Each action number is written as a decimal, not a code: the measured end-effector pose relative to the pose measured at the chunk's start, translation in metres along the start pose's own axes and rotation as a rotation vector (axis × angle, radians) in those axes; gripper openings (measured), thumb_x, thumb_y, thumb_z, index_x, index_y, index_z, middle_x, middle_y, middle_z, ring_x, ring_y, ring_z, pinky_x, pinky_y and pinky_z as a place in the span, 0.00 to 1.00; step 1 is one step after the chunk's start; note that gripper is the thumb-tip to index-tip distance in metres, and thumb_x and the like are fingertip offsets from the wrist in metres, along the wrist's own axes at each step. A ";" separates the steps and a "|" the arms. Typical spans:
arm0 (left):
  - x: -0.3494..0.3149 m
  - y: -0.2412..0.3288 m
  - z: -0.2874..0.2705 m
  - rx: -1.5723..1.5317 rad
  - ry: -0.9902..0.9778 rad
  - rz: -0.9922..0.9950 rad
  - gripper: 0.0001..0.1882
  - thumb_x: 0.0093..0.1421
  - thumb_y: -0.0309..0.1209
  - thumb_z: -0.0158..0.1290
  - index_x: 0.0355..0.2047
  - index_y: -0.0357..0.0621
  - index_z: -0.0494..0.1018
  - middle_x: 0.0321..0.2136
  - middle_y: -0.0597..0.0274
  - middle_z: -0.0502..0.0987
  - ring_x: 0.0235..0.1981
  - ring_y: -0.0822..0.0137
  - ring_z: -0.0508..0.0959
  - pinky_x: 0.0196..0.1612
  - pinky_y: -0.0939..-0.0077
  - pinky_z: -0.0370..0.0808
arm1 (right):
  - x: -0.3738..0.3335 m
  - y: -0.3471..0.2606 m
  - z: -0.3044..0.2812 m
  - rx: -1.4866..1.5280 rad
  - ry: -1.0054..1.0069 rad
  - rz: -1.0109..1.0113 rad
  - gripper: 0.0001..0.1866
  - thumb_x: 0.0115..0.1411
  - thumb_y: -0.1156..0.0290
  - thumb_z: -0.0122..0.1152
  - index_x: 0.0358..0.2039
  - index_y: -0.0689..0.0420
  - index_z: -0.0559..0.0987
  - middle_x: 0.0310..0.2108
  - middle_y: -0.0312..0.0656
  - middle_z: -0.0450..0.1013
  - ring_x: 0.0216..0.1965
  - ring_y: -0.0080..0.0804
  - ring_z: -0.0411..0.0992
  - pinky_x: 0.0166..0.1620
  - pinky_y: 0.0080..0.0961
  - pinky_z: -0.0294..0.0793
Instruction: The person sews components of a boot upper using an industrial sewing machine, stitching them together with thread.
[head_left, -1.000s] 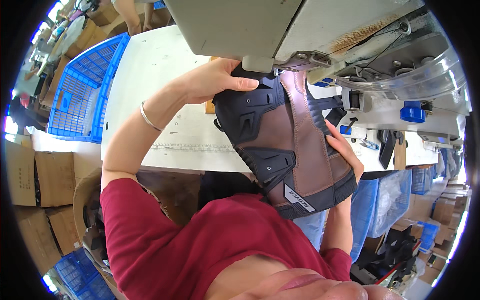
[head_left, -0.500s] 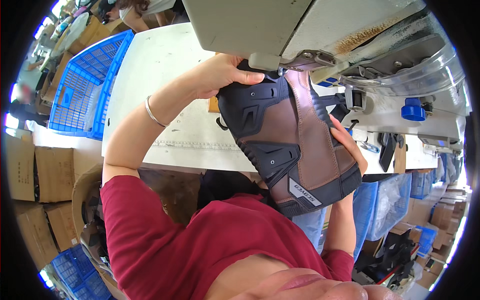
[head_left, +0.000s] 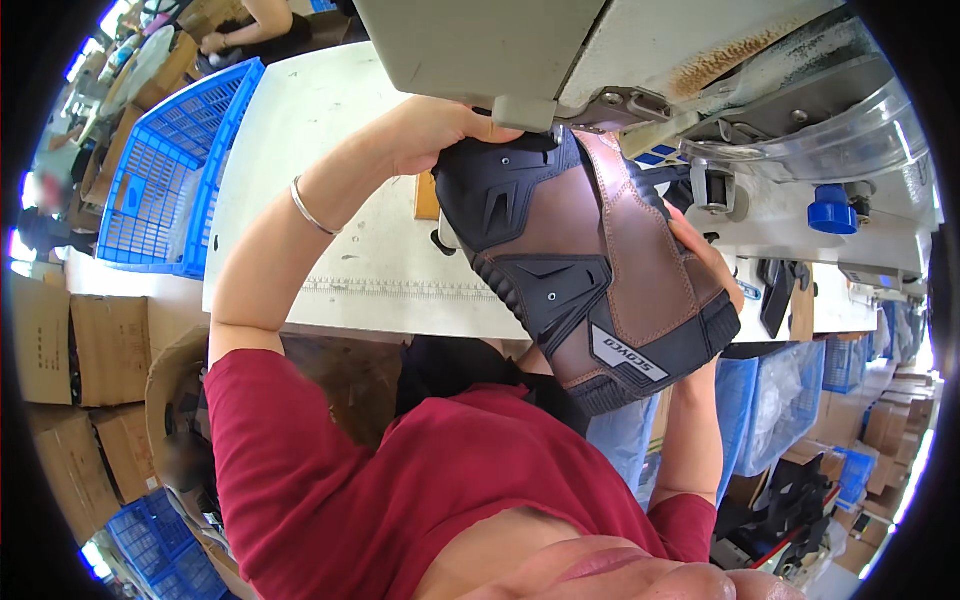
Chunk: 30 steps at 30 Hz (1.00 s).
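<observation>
A brown and black boot upper with stitched seams and black moulded panels hangs at a slant under the head of a sewing machine. Its top end reaches in beneath the machine, where the needle area is hidden. My left hand grips the upper's top left corner, thumb on top, fingers mostly out of sight. Along the right side, my right hand is wrapped round the edge, its palm behind the upper. A pale label sits near the lower end, which overhangs the table's front edge.
A white worktable with a printed ruler strip lies under the work. At its left stands a blue plastic crate. Cardboard boxes are stacked further left. A clear curved guard and a blue knob are on the right.
The boot upper's lower end has swung right and slightly up, my right hand moving with it. My left thumb has slid a little further up against the machine head.
</observation>
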<state>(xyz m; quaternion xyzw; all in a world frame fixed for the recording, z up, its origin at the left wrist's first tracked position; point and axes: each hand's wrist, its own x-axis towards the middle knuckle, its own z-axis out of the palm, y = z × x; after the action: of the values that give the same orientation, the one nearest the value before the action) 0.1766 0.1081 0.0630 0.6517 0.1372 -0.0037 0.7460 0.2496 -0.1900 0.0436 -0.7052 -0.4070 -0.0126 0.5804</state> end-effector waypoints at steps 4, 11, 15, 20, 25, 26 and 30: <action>0.000 0.002 0.002 -0.064 0.039 -0.021 0.19 0.52 0.18 0.56 0.46 0.33 0.72 0.42 0.52 0.76 0.42 0.64 0.77 0.50 0.74 0.75 | 0.003 -0.003 0.001 0.010 0.018 0.080 0.18 0.50 0.77 0.58 0.44 0.63 0.78 0.48 0.50 0.73 0.51 0.35 0.71 0.55 0.26 0.65; 0.006 0.001 -0.003 -0.008 0.041 0.028 0.20 0.51 0.20 0.57 0.47 0.34 0.72 0.42 0.52 0.76 0.43 0.63 0.77 0.50 0.74 0.75 | 0.013 -0.007 -0.004 -0.126 -0.013 0.074 0.20 0.48 0.77 0.61 0.45 0.63 0.77 0.45 0.46 0.75 0.47 0.30 0.73 0.52 0.23 0.67; 0.012 -0.003 -0.010 -0.029 0.032 -0.044 0.22 0.49 0.29 0.65 0.44 0.42 0.74 0.40 0.60 0.77 0.41 0.69 0.75 0.47 0.74 0.75 | 0.024 -0.013 -0.007 -0.045 -0.051 0.184 0.20 0.49 0.77 0.62 0.45 0.64 0.77 0.39 0.41 0.77 0.40 0.24 0.74 0.47 0.20 0.70; 0.016 -0.007 -0.016 -0.057 0.033 -0.065 0.23 0.48 0.29 0.65 0.45 0.42 0.73 0.41 0.60 0.76 0.43 0.67 0.75 0.49 0.72 0.74 | 0.033 -0.020 -0.011 -0.022 -0.064 0.157 0.18 0.51 0.78 0.60 0.45 0.65 0.76 0.39 0.41 0.76 0.40 0.24 0.73 0.47 0.20 0.69; 0.021 -0.009 -0.020 -0.114 -0.001 -0.108 0.24 0.47 0.27 0.65 0.47 0.43 0.73 0.42 0.60 0.76 0.44 0.67 0.75 0.49 0.70 0.74 | 0.043 -0.026 -0.012 0.034 -0.019 0.090 0.17 0.53 0.78 0.57 0.45 0.66 0.76 0.40 0.42 0.76 0.42 0.25 0.72 0.49 0.21 0.67; 0.022 -0.010 -0.020 -0.108 0.009 -0.092 0.24 0.47 0.27 0.65 0.47 0.43 0.73 0.42 0.60 0.76 0.44 0.67 0.75 0.49 0.70 0.74 | 0.044 -0.030 -0.010 0.009 -0.043 0.135 0.18 0.53 0.78 0.56 0.46 0.67 0.75 0.41 0.42 0.76 0.43 0.26 0.72 0.49 0.22 0.67; 0.022 -0.013 -0.019 -0.175 -0.011 -0.079 0.24 0.48 0.26 0.65 0.47 0.43 0.73 0.41 0.60 0.77 0.42 0.68 0.76 0.48 0.71 0.76 | 0.015 -0.063 -0.001 -0.561 0.464 -0.392 0.22 0.52 0.75 0.58 0.49 0.64 0.71 0.44 0.48 0.72 0.43 0.40 0.69 0.54 0.35 0.64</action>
<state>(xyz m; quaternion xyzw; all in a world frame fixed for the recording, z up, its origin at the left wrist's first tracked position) 0.1913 0.1281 0.0435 0.5781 0.1585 -0.0244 0.8001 0.2226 -0.1826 0.1025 -0.7235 -0.3729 -0.3919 0.4288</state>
